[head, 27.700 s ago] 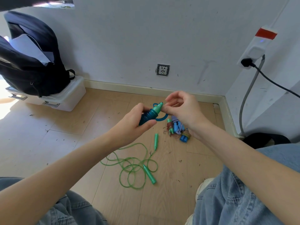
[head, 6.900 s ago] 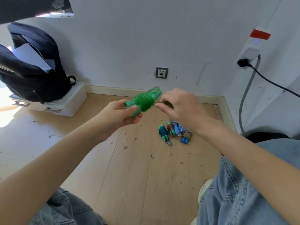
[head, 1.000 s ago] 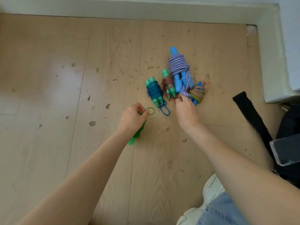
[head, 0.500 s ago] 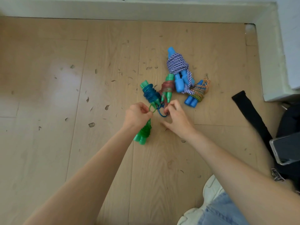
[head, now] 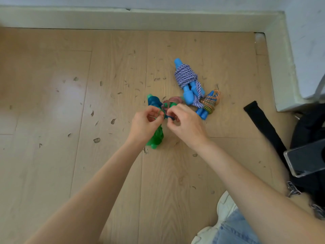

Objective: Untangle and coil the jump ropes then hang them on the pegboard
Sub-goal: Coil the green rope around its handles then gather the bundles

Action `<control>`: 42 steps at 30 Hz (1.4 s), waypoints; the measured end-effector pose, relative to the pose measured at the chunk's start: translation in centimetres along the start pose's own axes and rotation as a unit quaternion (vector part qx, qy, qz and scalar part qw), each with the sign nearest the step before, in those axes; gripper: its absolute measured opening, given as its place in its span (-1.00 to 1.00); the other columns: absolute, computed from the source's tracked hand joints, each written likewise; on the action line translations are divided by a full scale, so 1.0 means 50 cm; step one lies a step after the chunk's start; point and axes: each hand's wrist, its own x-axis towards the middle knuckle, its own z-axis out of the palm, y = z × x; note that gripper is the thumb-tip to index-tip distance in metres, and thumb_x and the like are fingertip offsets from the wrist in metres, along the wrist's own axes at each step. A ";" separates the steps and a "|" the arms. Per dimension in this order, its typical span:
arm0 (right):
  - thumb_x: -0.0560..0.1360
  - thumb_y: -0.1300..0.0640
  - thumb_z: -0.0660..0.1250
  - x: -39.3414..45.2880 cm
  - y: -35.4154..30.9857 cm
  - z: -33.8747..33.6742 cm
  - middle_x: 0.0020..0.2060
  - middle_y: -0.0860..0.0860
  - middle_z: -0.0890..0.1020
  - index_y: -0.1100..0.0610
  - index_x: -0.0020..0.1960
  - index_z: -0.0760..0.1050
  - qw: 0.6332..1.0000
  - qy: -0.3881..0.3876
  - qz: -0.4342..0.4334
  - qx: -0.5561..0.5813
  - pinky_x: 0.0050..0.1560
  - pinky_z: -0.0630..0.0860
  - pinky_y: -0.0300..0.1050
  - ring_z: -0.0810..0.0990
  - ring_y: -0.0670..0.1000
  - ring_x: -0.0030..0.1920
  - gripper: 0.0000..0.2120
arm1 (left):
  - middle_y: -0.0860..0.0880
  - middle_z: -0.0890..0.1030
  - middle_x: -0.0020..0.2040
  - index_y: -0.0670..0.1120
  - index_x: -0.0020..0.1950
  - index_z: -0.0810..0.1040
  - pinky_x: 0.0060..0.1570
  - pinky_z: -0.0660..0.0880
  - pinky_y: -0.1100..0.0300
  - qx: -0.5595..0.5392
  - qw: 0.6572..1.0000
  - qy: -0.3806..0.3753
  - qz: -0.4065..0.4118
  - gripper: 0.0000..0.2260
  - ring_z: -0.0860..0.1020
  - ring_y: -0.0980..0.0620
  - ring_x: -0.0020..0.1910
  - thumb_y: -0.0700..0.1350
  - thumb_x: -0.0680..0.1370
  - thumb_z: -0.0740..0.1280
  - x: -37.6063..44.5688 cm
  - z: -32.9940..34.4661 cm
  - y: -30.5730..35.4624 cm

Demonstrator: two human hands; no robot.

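Several coiled jump ropes lie bunched on the wooden floor. My left hand (head: 146, 123) pinches the loop of the light green coiled rope (head: 156, 138), whose handles point toward me. My right hand (head: 186, 123) pinches the blue loop of the teal coiled rope (head: 153, 101), right beside my left fingers. A reddish-brown coil with green handles (head: 173, 100) is partly hidden behind my hands. Farther back lie a purple-white braided rope with blue handles (head: 186, 77) and a multicoloured braided coil with blue handles (head: 208, 103).
A baseboard (head: 140, 19) runs along the far wall and turns at the right corner. A black strap (head: 263, 124), a black bag (head: 311, 124) and a phone (head: 306, 160) lie at the right. My shoe (head: 223, 206) and jeans are at the bottom right. Small debris dots the floor.
My hands have closed together over the green and teal coils. The teal and reddish coils shifted slightly as my right hand took the blue loop.
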 end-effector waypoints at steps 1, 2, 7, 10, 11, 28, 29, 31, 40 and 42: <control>0.40 0.26 0.32 0.003 -0.007 -0.009 -0.18 0.10 0.54 0.25 -0.11 0.53 1.000 -0.010 -0.009 -0.004 -0.17 0.36 -0.15 0.48 0.07 -0.07 -0.92 | 0.05 0.55 -0.25 -0.08 -0.10 0.56 -0.18 0.46 0.23 -0.020 1.000 -0.001 0.007 -0.95 0.48 0.09 -0.23 -0.23 0.49 0.34 -0.006 -0.007 0.006; 0.41 0.26 0.32 0.004 -0.013 -0.016 -0.15 0.10 0.54 0.24 -0.09 0.53 1.000 -0.025 -0.015 -0.006 -0.14 0.38 -0.13 0.47 0.06 -0.03 -0.90 | 0.06 0.56 -0.23 -0.06 -0.11 0.56 -0.19 0.46 0.29 -0.037 0.999 -0.003 0.014 -0.92 0.47 0.11 -0.23 -0.24 0.49 0.34 -0.013 -0.014 0.010; 0.45 0.23 0.30 0.002 -0.034 -0.048 -0.17 0.07 0.54 0.22 -0.06 0.56 0.995 -0.087 -0.021 0.038 -0.13 0.46 0.08 0.50 0.05 -0.12 -0.89 | 0.13 0.55 -0.21 0.00 -0.02 0.58 -0.26 0.38 0.51 -0.020 0.998 -0.035 0.050 -0.78 0.43 0.25 -0.30 -0.30 0.47 0.32 -0.035 -0.035 0.036; 0.45 0.24 0.34 -0.015 -0.033 -0.064 -0.20 0.06 0.58 0.22 -0.06 0.61 0.997 -0.059 -0.002 0.056 -0.13 0.47 -0.01 0.53 0.03 -0.17 -0.89 | 0.11 0.55 -0.17 0.00 0.06 0.57 -0.28 0.38 0.52 0.065 0.989 -0.120 0.051 -0.77 0.45 0.16 -0.23 -0.26 0.46 0.35 -0.030 -0.041 0.049; 0.45 0.24 0.36 -0.020 -0.033 -0.068 -0.21 0.07 0.60 0.21 -0.06 0.63 0.997 -0.038 0.013 0.060 -0.13 0.48 -0.05 0.56 0.04 -0.18 -0.89 | 0.10 0.56 -0.16 0.00 0.06 0.58 -0.28 0.40 0.50 0.085 0.985 -0.141 0.049 -0.77 0.46 0.14 -0.23 -0.24 0.45 0.37 -0.027 -0.038 0.050; 0.53 0.25 0.22 0.040 0.100 -0.047 -0.24 0.05 0.66 0.14 -0.06 0.48 0.968 0.073 0.230 0.070 -0.16 0.44 -0.12 0.60 0.03 -0.18 -0.92 | 0.04 0.48 -0.37 -0.11 -0.18 0.60 -0.25 0.38 0.18 0.114 0.983 -0.140 -0.012 -0.86 0.40 0.12 -0.35 -0.06 0.49 0.37 0.054 0.026 0.090; 0.54 0.24 0.17 0.044 0.106 -0.052 -0.27 0.04 0.66 0.10 -0.05 0.44 0.949 0.126 0.272 0.094 -0.21 0.43 -0.11 0.60 0.03 -0.22 -0.90 | 0.04 0.47 -0.36 -0.13 -0.15 0.61 -0.24 0.38 0.17 0.119 0.983 -0.142 -0.010 -0.85 0.40 0.13 -0.35 -0.06 0.49 0.37 0.058 0.032 0.092; 0.54 0.23 0.15 0.041 0.134 -0.072 -0.21 0.02 0.63 0.06 -0.04 0.40 0.919 0.196 0.334 0.077 -0.22 0.40 -0.11 0.58 0.05 -0.17 -0.89 | 0.04 0.46 -0.38 -0.16 -0.13 0.63 -0.27 0.37 0.19 0.120 0.983 -0.137 -0.006 -0.83 0.39 0.13 -0.37 -0.06 0.49 0.37 0.064 0.041 0.092; 0.47 0.22 0.35 0.087 0.214 -0.086 -0.19 -0.04 0.52 0.09 -0.13 0.46 0.797 0.176 0.482 0.319 -0.21 0.46 -0.29 0.50 -0.09 -0.17 -0.91 | 0.09 0.44 -0.40 -0.11 -0.18 0.60 -0.54 0.27 0.49 0.110 0.983 -0.145 -0.013 -0.84 0.39 0.19 -0.42 -0.03 0.47 0.39 0.066 0.064 0.086; 0.44 0.29 0.38 0.089 0.212 -0.082 -0.19 0.00 0.56 0.10 -0.13 0.46 0.792 0.199 0.468 0.338 -0.24 0.45 -0.32 0.51 -0.09 -0.21 -0.86 | 0.09 0.42 -0.42 -0.11 -0.20 0.60 -0.56 0.25 0.49 0.114 0.983 -0.142 -0.006 -0.85 0.38 0.21 -0.48 -0.05 0.47 0.40 0.065 0.064 0.085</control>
